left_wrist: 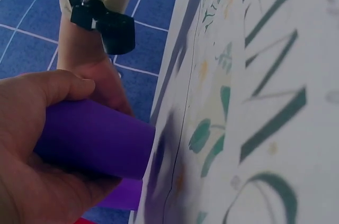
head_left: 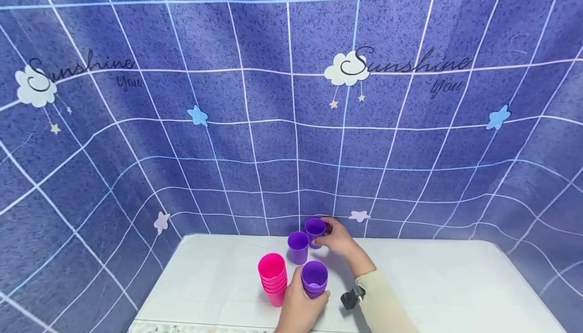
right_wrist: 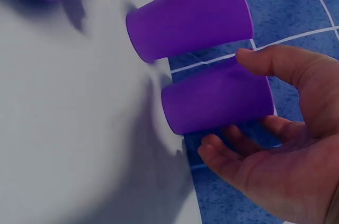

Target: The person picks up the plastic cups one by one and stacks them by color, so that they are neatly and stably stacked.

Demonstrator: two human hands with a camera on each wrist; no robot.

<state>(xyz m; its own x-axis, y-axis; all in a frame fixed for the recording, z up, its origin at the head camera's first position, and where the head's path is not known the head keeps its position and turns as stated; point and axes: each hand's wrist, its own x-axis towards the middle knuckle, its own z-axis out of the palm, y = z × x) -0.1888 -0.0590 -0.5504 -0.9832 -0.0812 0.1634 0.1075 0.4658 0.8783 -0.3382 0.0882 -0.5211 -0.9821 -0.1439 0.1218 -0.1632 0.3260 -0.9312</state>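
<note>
My left hand grips a small stack of purple cups near the front of the table; in the left wrist view the thumb and fingers lie on both sides of the purple wall. At the back, my right hand holds a single purple cup by its upper side. In the right wrist view its thumb overlaps the rim area of that cup, with fingers curved below. Another purple cup stands upright just left of it, untouched by the right hand.
A stack of several pink cups stands left of my left hand. The white table meets a blue gridded curtain at the back. A black device is strapped at the right wrist.
</note>
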